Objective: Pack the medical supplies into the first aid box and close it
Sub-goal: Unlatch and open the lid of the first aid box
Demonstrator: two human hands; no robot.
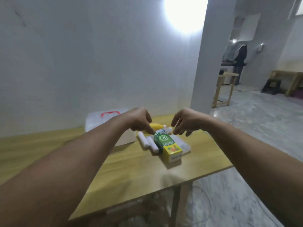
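On the wooden table (124, 169) lies a green and yellow carton (167, 145) marked OB. Two white rolls (148, 142) lie side by side to its left. Behind the carton a yellow bottle (156, 125) lies on its side, next to a small white item (168, 129). The clear first aid box (101, 121) with a red handle stands at the back left, partly hidden by my left arm. My left hand (141, 119) hovers over the carton's far end, fingers pointing down and touching it. My right hand (184, 122) hovers just right of it, fingers spread, holding nothing.
A clear flat packet (182, 145) lies under the carton's right side. The table's right edge runs close to the supplies. A white wall rises behind, a pillar (209, 63) at right. Further off stand wooden tables (224, 89) and a person (240, 63).
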